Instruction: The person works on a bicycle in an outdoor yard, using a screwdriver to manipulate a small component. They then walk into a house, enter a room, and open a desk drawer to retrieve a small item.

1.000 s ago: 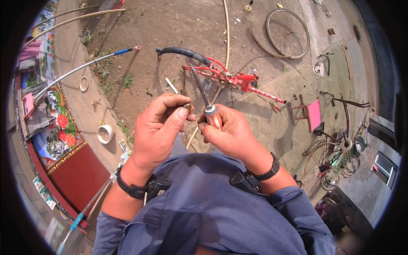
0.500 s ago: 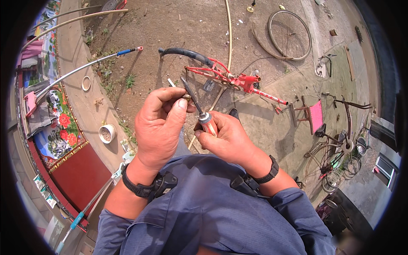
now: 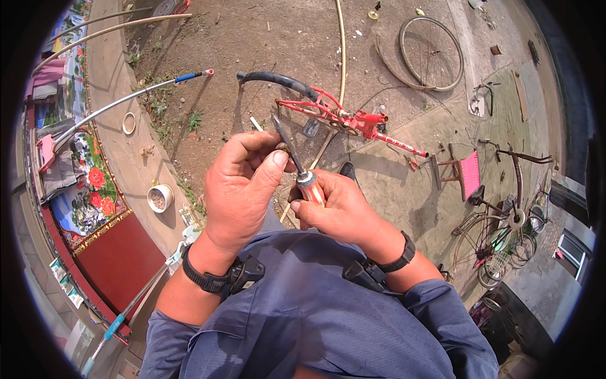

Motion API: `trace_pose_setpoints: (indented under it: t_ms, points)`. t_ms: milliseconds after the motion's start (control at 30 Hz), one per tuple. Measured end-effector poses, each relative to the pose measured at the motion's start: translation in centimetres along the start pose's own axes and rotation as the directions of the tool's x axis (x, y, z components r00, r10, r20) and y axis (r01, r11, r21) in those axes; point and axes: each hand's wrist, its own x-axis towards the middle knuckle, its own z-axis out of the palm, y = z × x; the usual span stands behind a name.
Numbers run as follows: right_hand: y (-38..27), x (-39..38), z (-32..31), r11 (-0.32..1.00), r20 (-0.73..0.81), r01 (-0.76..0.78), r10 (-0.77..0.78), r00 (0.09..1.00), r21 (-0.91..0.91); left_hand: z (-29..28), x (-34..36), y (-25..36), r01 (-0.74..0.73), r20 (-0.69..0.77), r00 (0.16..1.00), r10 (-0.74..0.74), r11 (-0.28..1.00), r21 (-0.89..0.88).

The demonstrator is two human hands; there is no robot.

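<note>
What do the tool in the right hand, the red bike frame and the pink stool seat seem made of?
Tool shaft: probably steel, dark, dull sheen.
Tool handle: likely plastic, smooth, red and pale.
Bike frame: apparently painted metal, shiny red tubing.
Stool seat: fabric or plastic, too small to tell; matt pink.

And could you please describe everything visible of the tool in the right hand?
The tool has a striped red-and-white handle, a pale collar and a dark, metallic-looking shaft, narrowing at its end. It points away from the person, leaning left. The right hand grips the handle; the shaft passes near the left hand, contact unclear.
</note>
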Motion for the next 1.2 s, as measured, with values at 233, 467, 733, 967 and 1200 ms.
trace_pose_setpoints:
  t_ms: [233, 467, 733, 967, 1200]
  points:
    - [-0.24, -0.09, -0.04, 0.996, 0.065, 0.006, -0.012, 0.998, 0.094, -0.09, -0.06, -0.18, -0.013, 0.013, 1.000, 0.013, 0.999, -0.039]
    - [-0.30, -0.22, -0.19, 0.998, 0.078, 0.004, -0.009, 0.997, 0.070, -0.26, 0.01, -0.15, 0.045, 0.030, 0.999, -0.043, 0.995, -0.089]
    - [0.18, -0.26, -0.36, 0.997, 0.073, 0.008, -0.014, 0.997, 0.078, -0.24, -0.04, -0.10, 0.070, 0.058, 0.996, -0.063, 0.989, -0.131]
    - [-0.02, -0.44, -0.04, 0.998, 0.037, 0.015, -0.017, 0.999, 0.054, -0.13, 0.00, -0.14, 0.080, 0.026, 0.997, -0.077, 0.988, -0.136]
    - [-0.47, -0.52, -0.03, 0.986, 0.134, -0.038, 0.016, 0.991, 0.161, -0.65, 0.33, -0.42, 0.172, 0.153, 0.980, -0.128, 0.929, -0.328]
